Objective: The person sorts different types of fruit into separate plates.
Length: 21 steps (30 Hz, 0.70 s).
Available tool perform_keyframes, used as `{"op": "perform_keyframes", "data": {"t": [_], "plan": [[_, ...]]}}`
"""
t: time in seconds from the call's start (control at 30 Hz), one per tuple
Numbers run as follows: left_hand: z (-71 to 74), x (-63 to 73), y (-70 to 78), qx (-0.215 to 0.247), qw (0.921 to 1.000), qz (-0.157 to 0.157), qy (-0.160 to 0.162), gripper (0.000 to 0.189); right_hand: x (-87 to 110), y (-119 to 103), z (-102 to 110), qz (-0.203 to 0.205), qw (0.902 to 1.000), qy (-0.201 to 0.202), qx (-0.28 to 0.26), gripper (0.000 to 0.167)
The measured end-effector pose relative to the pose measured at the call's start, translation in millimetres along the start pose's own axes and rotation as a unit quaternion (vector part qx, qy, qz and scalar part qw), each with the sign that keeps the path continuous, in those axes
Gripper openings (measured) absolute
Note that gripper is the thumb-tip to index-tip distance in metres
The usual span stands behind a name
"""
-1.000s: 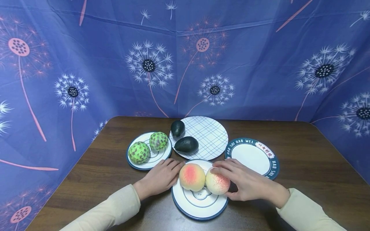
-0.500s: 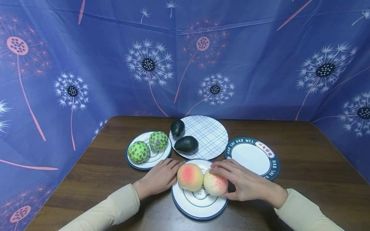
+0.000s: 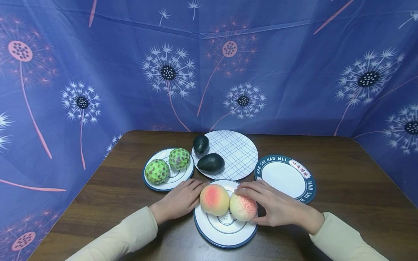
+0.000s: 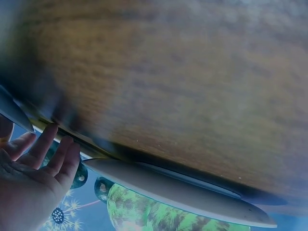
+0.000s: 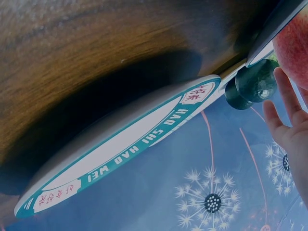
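Two peaches sit side by side, touching, on a blue-rimmed white plate (image 3: 225, 237) near the middle of the table in the head view. My right hand (image 3: 275, 204) holds the paler, red-speckled peach (image 3: 243, 207), fingers over its far top and thumb at its near right side. Part of this peach (image 5: 294, 50) also shows at the right wrist view's edge. My left hand (image 3: 179, 201) lies at the plate's left rim, its fingertips right beside the yellow peach with a red blush (image 3: 214, 199). In the left wrist view the left hand's fingers (image 4: 67, 163) are loosely extended.
Behind on the left, a small plate (image 3: 176, 183) bears two green speckled balls (image 3: 157, 171). A checked white plate (image 3: 240, 156) at the back holds two dark avocados (image 3: 211, 162). An oval plate with a lettered green rim (image 3: 284, 177) lies beyond my right hand.
My right hand has moved slightly left with the speckled peach, and the yellow peach has shifted slightly left too. Over the last half second almost nothing has moved.
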<state>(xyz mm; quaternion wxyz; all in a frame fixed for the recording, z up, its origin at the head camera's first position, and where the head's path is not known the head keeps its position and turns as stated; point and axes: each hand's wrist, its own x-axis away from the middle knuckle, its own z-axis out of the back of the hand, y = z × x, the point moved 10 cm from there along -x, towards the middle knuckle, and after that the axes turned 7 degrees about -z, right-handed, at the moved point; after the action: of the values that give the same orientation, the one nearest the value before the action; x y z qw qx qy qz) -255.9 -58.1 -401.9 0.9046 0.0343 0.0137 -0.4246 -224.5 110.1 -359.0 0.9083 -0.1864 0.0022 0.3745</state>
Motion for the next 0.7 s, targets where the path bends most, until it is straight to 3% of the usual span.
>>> {"op": "perform_keyframes", "data": {"t": [0.37,0.7], "plan": [[2.2,-2.8,-1.2,-0.012,0.9999,-0.006,0.003,0.045,-0.6,2.5,-2.4,-0.011,0.9999,-0.007,0.002,0.083],[6.8,-6.2,-5.8,-0.018,0.9996,-0.007,0.021,0.044,2.4,7.6,3.0,-0.01,0.9998,0.012,0.011,0.084]]}}
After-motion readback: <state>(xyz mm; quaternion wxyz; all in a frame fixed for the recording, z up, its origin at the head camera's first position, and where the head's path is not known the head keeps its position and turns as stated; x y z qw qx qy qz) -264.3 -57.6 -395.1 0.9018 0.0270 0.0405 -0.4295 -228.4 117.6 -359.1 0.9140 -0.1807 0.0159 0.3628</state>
